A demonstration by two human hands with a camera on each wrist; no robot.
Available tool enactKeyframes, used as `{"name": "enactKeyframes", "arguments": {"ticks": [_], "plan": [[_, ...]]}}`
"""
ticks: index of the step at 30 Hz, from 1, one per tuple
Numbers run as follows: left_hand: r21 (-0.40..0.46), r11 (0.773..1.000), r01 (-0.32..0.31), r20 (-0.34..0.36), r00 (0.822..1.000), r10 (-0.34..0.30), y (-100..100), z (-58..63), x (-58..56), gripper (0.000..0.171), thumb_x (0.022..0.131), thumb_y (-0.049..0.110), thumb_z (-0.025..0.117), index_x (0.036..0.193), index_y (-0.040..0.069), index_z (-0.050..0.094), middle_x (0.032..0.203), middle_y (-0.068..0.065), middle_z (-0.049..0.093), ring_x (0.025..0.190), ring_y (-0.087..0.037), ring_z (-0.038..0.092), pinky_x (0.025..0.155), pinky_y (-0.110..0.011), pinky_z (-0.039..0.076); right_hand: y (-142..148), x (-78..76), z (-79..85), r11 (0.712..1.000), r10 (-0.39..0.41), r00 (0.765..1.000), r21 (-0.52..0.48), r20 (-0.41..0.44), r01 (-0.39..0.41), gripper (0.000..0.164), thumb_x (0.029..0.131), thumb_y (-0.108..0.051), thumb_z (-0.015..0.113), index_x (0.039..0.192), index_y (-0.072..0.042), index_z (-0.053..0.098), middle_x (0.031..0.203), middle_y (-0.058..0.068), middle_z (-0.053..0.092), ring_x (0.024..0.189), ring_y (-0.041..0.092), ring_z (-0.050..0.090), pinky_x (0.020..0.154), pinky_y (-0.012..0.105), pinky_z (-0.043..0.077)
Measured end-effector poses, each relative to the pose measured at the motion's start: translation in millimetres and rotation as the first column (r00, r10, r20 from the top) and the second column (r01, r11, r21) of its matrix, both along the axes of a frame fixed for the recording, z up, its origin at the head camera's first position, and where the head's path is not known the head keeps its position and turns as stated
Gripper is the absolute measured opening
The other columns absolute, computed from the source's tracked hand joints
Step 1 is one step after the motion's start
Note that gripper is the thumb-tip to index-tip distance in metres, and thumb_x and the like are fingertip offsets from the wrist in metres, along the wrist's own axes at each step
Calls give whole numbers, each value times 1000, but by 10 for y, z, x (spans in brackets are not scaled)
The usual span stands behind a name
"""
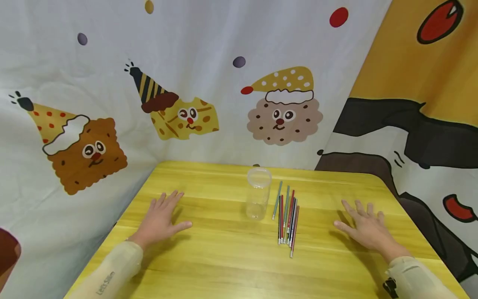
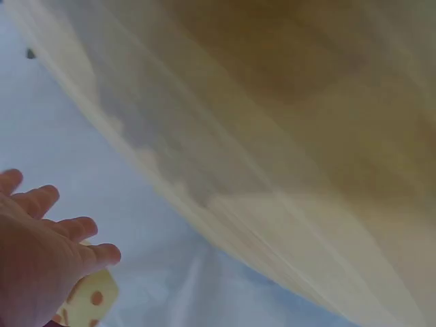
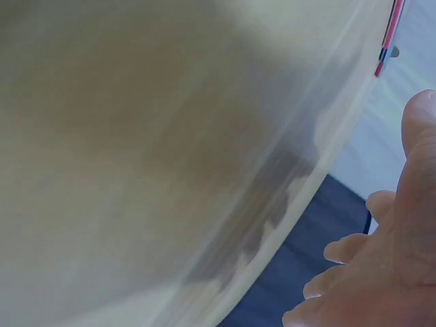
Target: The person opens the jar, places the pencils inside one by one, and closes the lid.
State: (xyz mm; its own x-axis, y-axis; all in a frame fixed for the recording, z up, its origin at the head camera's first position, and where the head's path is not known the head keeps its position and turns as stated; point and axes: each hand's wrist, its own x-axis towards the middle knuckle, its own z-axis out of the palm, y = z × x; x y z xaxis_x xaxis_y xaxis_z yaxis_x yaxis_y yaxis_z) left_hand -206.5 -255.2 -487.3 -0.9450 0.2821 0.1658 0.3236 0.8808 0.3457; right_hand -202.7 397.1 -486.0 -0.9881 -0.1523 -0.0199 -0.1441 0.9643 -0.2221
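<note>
Over the left side of the yellow wooden table (image 1: 209, 257), my left hand (image 1: 158, 220) is held palm down with its fingers spread, holding nothing. My right hand (image 1: 366, 228) is spread the same way over the right side, also holding nothing. Between them stands a clear plastic jar (image 1: 257, 199), upright, with a translucent top. Just right of the jar lies a loose bunch of pencils (image 1: 287, 220) in grey-green, red and black, most with their eraser ends toward me. The right wrist view catches a few pencil ends (image 3: 390, 41) at its upper edge.
A white curtain (image 1: 201, 37) printed with cartoon biscuits and cheese hangs right behind the table and along its left side. On the right the cloth print (image 1: 418, 83) turns orange and black. The table's far edge (image 1: 224, 165) is close behind the jar.
</note>
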Motion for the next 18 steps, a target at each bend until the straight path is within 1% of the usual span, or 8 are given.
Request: {"name": "enactKeyframes", "arguments": {"ticks": [4, 8, 12, 15, 18], "plan": [[78, 997, 11, 24, 1000, -13, 217, 56, -40, 113, 89, 70, 75, 169, 6, 28, 174, -21, 30, 159, -58, 20, 126, -76, 12, -176, -81, 40, 998, 39, 999, -38, -17, -40, 94, 103, -67, 57, 173, -19, 16, 167, 45, 19, 145, 81, 10, 108, 93, 7], [157, 987, 20, 49, 998, -28, 467, 116, -81, 117, 87, 69, 78, 169, 4, 25, 174, -20, 31, 161, -55, 20, 128, -73, 14, -418, -190, 138, 992, 88, 996, -88, -5, -88, 94, 103, -67, 57, 173, -18, 17, 169, 43, 16, 148, 79, 7, 111, 92, 3], [208, 978, 13, 93, 995, -33, 701, 127, -172, 121, 85, 69, 80, 170, 4, 22, 173, -23, 31, 161, -52, 22, 129, -70, 17, -650, -288, 232, 986, 124, 992, -117, 8, -122, 92, 105, -66, 54, 174, -20, 15, 171, 41, 14, 152, 74, 4, 114, 90, 1], [266, 964, -18, 154, 988, -24, 884, 128, -256, 124, 83, 69, 82, 170, 6, 21, 174, -23, 31, 161, -49, 27, 129, -66, 24, -827, -362, 321, 980, 148, 989, -138, 10, -145, 89, 106, -64, 53, 174, -22, 13, 172, 39, 12, 154, 71, 2, 116, 88, -1], [348, 936, -54, 228, 973, -29, 1085, 123, -300, 124, 81, 67, 85, 171, 11, 21, 174, -19, 31, 159, -45, 34, 126, -64, 33, -1021, -429, 424, 972, 170, 985, -170, 15, -165, 88, 107, -64, 51, 174, -21, 12, 175, 34, 12, 157, 66, 4, 121, 84, 1]]}}
